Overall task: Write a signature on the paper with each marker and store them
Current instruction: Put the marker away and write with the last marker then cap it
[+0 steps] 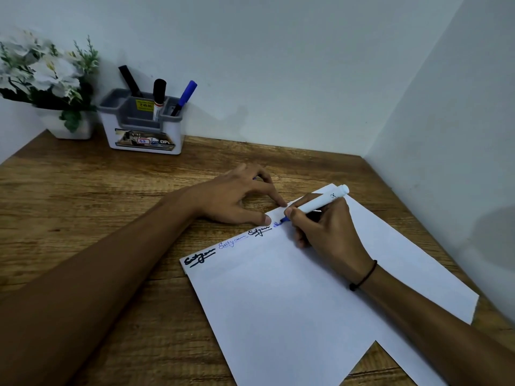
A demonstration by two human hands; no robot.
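A white sheet of paper (292, 296) is spread across the wooden desk (83, 213), lower right of the frame.

The sheet's top edge is pinned by the left hand (237, 196), fingers spread flat and holding nothing; a white marker (317, 203) is gripped in the closed right hand (326, 232), its blue tip on the paper beside three signatures (228, 246). Three markers are stored in the organizer (145, 126), upper left.

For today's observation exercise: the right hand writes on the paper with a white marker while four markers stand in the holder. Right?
Not quite: the head view shows three markers in the holder, not four. The right hand does write on the paper with a white marker.
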